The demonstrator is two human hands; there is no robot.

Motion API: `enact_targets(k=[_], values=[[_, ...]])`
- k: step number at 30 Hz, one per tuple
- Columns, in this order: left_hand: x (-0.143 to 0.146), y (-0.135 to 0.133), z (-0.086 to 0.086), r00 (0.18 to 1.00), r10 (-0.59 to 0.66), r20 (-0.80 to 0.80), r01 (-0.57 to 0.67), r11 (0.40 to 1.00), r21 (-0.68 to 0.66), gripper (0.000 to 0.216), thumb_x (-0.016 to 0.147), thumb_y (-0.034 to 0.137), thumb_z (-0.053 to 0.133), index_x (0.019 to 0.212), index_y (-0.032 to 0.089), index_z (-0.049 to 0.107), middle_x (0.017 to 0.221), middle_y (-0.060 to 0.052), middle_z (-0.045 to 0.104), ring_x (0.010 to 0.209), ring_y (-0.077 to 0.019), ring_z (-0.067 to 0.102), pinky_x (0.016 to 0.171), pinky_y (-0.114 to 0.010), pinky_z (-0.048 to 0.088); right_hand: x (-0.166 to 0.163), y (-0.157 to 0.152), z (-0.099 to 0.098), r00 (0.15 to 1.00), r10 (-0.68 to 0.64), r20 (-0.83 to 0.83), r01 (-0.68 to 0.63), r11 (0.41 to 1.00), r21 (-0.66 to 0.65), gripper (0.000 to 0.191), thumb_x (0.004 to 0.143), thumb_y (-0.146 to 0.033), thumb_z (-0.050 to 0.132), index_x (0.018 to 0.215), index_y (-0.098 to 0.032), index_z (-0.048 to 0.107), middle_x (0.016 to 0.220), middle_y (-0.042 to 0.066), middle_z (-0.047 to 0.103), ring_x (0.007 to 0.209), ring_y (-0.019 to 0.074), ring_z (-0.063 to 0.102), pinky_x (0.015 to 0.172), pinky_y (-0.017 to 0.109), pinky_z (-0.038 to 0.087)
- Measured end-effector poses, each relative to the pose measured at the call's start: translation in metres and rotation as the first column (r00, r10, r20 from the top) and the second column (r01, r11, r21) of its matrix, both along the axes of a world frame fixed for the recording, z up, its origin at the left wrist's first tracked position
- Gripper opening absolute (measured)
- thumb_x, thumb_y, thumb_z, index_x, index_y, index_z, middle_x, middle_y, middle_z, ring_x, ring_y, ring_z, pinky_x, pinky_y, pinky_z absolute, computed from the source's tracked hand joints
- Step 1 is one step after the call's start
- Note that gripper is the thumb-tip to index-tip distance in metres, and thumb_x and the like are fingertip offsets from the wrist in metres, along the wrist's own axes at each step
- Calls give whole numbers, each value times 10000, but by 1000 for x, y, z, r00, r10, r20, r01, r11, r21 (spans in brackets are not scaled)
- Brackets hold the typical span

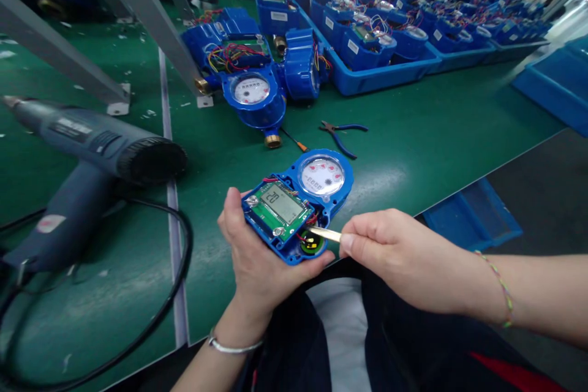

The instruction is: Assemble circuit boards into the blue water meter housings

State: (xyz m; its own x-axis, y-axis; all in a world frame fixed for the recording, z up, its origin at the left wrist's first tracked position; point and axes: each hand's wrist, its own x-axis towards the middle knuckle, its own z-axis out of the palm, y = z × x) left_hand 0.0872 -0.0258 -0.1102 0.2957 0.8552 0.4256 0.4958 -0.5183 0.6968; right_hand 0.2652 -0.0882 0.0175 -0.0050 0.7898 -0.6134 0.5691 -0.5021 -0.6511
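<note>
My left hand (261,257) grips the near end of a blue water meter (342,193), thumb along one edge and fingers at the other. The meter's housing is uncovered, baring a green circuit board (289,229) with an LCD screen (280,203), red wires and a round part with a green rim (312,244). Between thumb and fingers, my right hand (390,251) pinches a thin, pale, flat stick (327,233). Its tip lies among the wires at the board's edge, just above the round part; whether it touches them I cannot tell.
Beyond the meter lie blue-handled cutting pliers (342,135) and an orange-handled screwdriver (301,146). More meters (252,89) sit behind. Blue trays (381,76) full of meters line the back. At left, a heat gun (92,141) trails its black cable (184,257) near grey metal legs (151,12).
</note>
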Motion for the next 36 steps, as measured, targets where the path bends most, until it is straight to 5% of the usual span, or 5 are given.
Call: enact_targets(k=[8, 20, 29, 36], values=[[-1, 1, 1, 1000, 6, -4, -6, 1000, 18, 1360, 483, 804, 739, 1521, 156, 145, 1406, -207, 339, 1293, -443, 389, 1064, -611, 370, 5, -8, -8, 985, -51, -167, 55, 998, 15, 280, 967, -244, 448, 707, -162, 510, 568, -65, 363, 529, 83, 302, 462, 230, 231], [0, -3, 1, 1000, 5, -4, -5, 999, -52, 1305, 537, 800, 713, 1537, 254, 76, 1445, -164, 290, 1321, -418, 381, 1116, -591, 358, 26, 6, -8, 982, 123, -145, -114, 991, 68, 256, 924, -322, 453, 745, -165, 548, 568, -54, 400, 531, 95, 356, 489, 236, 263], [1, 0, -5, 1000, 28, 2, -28, 997, 76, 1373, 440, 857, 696, 1505, 164, 177, 1355, -190, 370, 1220, -433, 471, 1011, -583, 441, 26, -3, -19, 968, 47, -245, -37, 998, 44, 288, 924, -374, 446, 823, -149, 595, 618, -42, 396, 568, 102, 342, 514, 239, 243], [2, -5, -3, 1000, 1, -28, 1, 995, 97, 1364, 479, 841, 700, 1508, 142, 139, 1368, -205, 332, 1246, -462, 430, 1029, -606, 419, 27, 10, 3, 971, 239, 1, -239, 971, -8, 268, 950, -284, 438, 744, -171, 565, 526, -55, 371, 488, 94, 319, 437, 224, 231]])
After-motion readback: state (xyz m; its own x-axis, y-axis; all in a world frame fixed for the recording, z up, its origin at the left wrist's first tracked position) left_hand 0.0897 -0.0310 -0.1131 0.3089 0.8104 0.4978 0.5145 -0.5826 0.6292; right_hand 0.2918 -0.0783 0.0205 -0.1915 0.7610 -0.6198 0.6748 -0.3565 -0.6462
